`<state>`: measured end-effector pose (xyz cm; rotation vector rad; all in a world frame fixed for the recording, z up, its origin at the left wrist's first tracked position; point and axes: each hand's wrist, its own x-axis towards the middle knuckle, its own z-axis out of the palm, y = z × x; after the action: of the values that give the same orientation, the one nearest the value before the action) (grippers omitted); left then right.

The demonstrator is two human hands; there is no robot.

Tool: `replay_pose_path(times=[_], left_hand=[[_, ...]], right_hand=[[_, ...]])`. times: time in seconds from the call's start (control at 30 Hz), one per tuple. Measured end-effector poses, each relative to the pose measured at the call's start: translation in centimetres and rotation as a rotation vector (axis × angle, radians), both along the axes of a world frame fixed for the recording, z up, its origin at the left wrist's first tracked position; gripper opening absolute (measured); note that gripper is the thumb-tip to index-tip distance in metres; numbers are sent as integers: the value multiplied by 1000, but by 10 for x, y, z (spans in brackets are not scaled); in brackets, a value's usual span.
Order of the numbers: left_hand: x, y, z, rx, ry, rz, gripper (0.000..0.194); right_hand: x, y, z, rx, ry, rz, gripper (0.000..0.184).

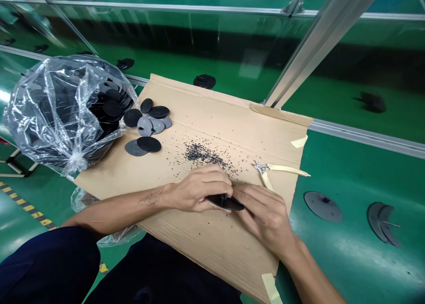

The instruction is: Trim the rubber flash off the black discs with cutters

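Between my two hands is a black plastic disc, tilted, with a small raised part on its upper face. My left hand grips its left side, fingers curled over the top. On the right side my right hand pinches the disc, and the fingertips of both hands nearly meet above it. Just beyond the hands lies a scatter of tiny black plastic bits. A pair of cutting pliers with pale yellow handles rests near my right hand, its jaws pointing left.
Cardboard covers the work surface, taped at its right edge. Several loose discs lie at the left beside a clear plastic bag full of more. Two dark parts sit on the green surface at right. A metal post rises behind.
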<state>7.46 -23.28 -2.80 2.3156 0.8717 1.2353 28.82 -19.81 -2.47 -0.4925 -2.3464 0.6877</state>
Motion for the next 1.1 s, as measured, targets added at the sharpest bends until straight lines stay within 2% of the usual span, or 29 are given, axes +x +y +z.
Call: replay_pose_path(times=[0.1,0.27,0.47,0.7,0.87,1.1], left_hand=[[0,-1,2,-6,-1,-6,18],[0,1,-1,-97,-42,-11,24],[-2,3,-3,3,-66,42,27],[-4,3,-2,-29,-38,-18,31],[-6,3,-1,-85,-110,-2,30],[-3,1,1,-122,-148,16,19]], right_hand=[[0,0,0,-2,5,15,14],[1,0,0,-18,1,4,15],[2,1,-2,47,-17,-20,16],[2,0,-3,75,-19,-69,17],[2,0,-1,40,-4,-71,22],[1,-2,-3,64,-10,-82,21]])
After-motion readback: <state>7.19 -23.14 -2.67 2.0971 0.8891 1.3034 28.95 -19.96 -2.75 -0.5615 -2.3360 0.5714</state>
